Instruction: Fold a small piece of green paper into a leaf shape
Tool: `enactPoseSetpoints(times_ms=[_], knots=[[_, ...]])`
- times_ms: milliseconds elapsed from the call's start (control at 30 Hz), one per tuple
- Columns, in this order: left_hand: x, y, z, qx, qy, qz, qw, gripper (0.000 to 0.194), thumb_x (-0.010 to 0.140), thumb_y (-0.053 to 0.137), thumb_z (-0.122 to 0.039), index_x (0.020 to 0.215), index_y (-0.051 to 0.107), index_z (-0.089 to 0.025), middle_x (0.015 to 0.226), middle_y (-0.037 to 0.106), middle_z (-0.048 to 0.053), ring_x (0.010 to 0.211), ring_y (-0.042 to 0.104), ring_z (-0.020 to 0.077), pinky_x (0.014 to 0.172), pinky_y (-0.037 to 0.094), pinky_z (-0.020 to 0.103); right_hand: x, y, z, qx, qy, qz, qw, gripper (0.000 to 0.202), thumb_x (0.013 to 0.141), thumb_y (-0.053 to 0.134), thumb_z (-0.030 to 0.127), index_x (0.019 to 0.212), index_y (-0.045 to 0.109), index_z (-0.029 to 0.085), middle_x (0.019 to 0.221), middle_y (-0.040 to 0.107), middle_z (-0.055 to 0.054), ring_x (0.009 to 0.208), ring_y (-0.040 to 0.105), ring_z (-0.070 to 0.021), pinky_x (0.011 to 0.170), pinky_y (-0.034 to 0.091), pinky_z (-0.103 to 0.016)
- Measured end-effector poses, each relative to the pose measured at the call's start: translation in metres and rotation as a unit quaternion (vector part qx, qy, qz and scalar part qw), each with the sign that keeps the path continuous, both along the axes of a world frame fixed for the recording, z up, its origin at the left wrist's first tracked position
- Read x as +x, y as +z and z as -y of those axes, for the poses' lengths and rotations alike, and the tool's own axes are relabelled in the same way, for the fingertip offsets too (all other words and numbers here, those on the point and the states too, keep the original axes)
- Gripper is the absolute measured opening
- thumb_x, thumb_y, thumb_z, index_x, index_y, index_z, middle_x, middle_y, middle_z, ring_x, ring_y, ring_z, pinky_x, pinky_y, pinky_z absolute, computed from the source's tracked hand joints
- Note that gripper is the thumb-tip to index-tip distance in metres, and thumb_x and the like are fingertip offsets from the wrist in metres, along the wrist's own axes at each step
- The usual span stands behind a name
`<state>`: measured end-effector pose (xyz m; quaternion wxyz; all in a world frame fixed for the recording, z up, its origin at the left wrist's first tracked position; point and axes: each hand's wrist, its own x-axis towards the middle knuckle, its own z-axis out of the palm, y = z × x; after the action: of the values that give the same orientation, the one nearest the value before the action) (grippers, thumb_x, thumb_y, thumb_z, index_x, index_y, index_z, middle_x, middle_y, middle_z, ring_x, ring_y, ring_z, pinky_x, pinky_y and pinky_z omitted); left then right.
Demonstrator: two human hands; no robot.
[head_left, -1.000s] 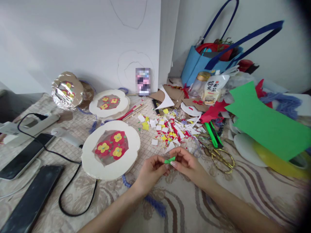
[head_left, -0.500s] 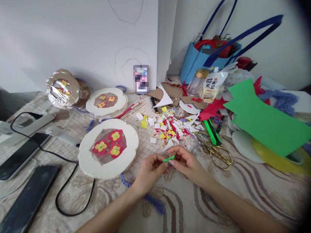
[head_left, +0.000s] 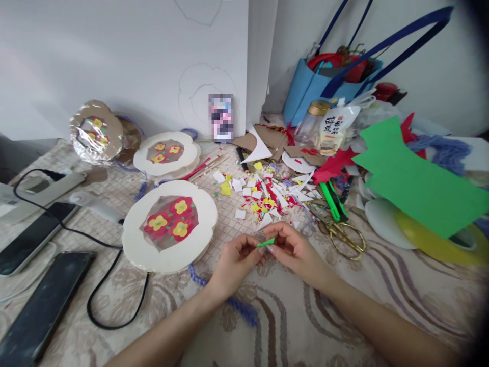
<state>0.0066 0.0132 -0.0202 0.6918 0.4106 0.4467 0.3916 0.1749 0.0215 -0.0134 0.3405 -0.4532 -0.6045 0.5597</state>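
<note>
A: What is held at the grip?

B: A small green paper strip (head_left: pixel 265 242) is pinched between the two hands. The fingertips of the left hand (head_left: pixel 236 261) are closed on its near end, and the thumb and forefinger of the right hand (head_left: pixel 293 251) are closed on its far end. The strip is kept just above the patterned tablecloth (head_left: pixel 344 306).

A: Where is the strip placed, taken from the large white plaque?

B: It is seen just to the right of the white plaque with red and yellow flowers (head_left: pixel 170 226), slightly nearer the camera than the plaque's middle. Both forearms are stretched across the cloth below it.

A: And what is found around that plaque?

B: A heap of white, red and yellow paper scraps (head_left: pixel 267 196) is spread beyond and to the right of it. Further right, gold-handled scissors (head_left: pixel 342 234) and a green craft knife (head_left: pixel 333 202) are laid, then a large green sheet (head_left: pixel 416 181). A second flowered plaque (head_left: pixel 166 154) is set behind it, and a foil-wrapped one (head_left: pixel 96 132) is leaned against the wall further left. A black cable (head_left: pixel 103 285) is looped at its near left edge, with two dark phones (head_left: pixel 38 300) laid further left. A blue bag (head_left: pixel 328 81) is stood far behind, to the right.
</note>
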Motion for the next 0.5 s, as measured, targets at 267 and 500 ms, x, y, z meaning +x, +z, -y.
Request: enactPoseSetpoints(times_ms=[267, 500], knots=[[-0.0036, 0.0025, -0.0033, -0.06, 0.041, 0.041, 0.997, 0.026, 0.07, 0.07, -0.035, 0.074, 0.056, -0.013, 0.06, 0.062, 0.001, 0.058, 0.055, 0.0105, 0.06, 0.043, 0.023, -0.0024, 0.003, 0.0002, -0.009, -0.013, -0.054, 0.998, 0.018, 0.089, 0.049, 0.029, 0.106, 0.048, 0.022, 0.087, 0.054, -0.002, 0.069, 0.054, -0.0123, 0.066, 0.046, -0.027], [-0.003, 0.0034, -0.0026, -0.042, 0.033, 0.03, 0.998, 0.027, 0.07, 0.07, -0.036, 0.073, 0.056, -0.013, 0.06, 0.062, 0.0, 0.057, 0.055, 0.0105, 0.059, 0.043, 0.024, -0.0033, 0.0014, -0.0012, -0.029, -0.017, -0.044, 0.998, 0.019, 0.086, 0.054, 0.032, 0.1, 0.051, 0.021, 0.085, 0.055, -0.002, 0.071, 0.054, -0.0127, 0.065, 0.046, -0.025]])
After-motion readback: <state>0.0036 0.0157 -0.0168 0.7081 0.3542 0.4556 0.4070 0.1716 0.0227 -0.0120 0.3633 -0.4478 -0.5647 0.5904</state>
